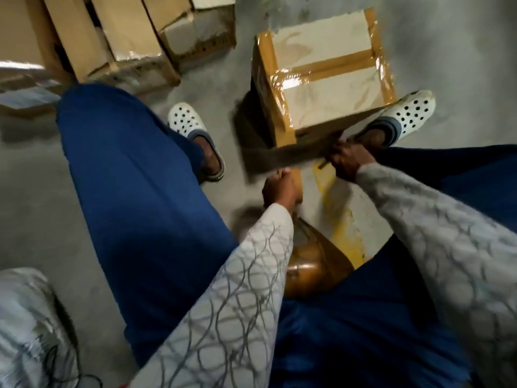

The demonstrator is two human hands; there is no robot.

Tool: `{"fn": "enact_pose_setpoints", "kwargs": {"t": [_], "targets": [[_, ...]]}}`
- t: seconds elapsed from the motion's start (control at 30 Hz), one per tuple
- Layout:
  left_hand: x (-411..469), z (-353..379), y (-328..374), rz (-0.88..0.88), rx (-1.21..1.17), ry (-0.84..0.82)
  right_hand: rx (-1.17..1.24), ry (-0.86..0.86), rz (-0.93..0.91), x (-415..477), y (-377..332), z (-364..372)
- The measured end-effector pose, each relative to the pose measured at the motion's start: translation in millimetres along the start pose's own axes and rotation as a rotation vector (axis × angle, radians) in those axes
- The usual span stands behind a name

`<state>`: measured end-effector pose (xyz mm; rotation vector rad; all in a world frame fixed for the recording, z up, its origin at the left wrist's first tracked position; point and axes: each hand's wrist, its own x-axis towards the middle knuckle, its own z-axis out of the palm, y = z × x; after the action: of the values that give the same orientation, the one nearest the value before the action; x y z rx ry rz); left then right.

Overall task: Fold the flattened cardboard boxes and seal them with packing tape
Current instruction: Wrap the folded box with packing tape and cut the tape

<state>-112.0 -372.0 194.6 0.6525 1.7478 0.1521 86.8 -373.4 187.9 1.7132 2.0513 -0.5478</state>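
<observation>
A cardboard box stands on the floor between my feet, its top sealed with brown packing tape along the seam and edges. My right hand is at the box's near lower edge, fingers closed on the end of a blurred brown tape strip that runs across that side. My left hand is a fist just in front of the box, gripping a piece of brown tape. A shiny brown tape roll lies under my left wrist, partly hidden by my sleeve.
Several long cardboard boxes lie at the back left. My feet in white perforated clogs flank the sealed box. A crumpled white plastic bag is at the lower left. A yellow painted line marks the concrete floor.
</observation>
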Motion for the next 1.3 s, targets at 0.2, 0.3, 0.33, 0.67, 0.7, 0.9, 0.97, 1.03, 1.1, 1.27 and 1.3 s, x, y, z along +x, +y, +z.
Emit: {"fn": "enact_pose_setpoints", "kwargs": {"t": [0.2, 0.3, 0.33, 0.67, 0.7, 0.9, 0.97, 1.03, 1.1, 1.27, 1.3], "targets": [[-9, 1, -12, -0.142, -0.066, 0.055, 0.300, -0.032, 0.324, 8, -18, -20], [-15, -4, -5, -0.129, -0.093, 0.037, 0.630, 0.051, 0.505, 15, -47, -28], [-17, -5, 0, -0.089, -0.065, 0.028, 0.792, 0.069, 0.600, 14, -59, -29], [-48, 7, 9, 0.367, 0.318, -0.242, 1.494, 0.435, 1.203, -26, -102, -31], [-51, 7, 12, 0.399, 0.390, -0.193, 1.520, 0.472, 1.241, -29, -100, -32], [-14, -11, 73, 0.644, 0.321, 0.187, 1.459, 0.435, 1.213, -51, -82, -15], [18, -19, 91, 0.723, 0.441, 0.101, 1.414, 0.374, 1.170, -57, -78, -3], [44, -27, 94, 0.741, 0.557, -0.001, 1.382, 0.328, 1.157, -60, -77, 2], [65, -26, 89, 0.788, 0.611, -0.021, 1.392, 0.316, 1.162, -58, -75, 6], [67, -9, 79, 0.661, 0.367, -0.168, 1.451, 0.267, 1.141, -35, -79, 8], [61, -5, 75, 0.626, 0.342, -0.167, 1.447, 0.241, 1.130, -31, -82, 9]]}}
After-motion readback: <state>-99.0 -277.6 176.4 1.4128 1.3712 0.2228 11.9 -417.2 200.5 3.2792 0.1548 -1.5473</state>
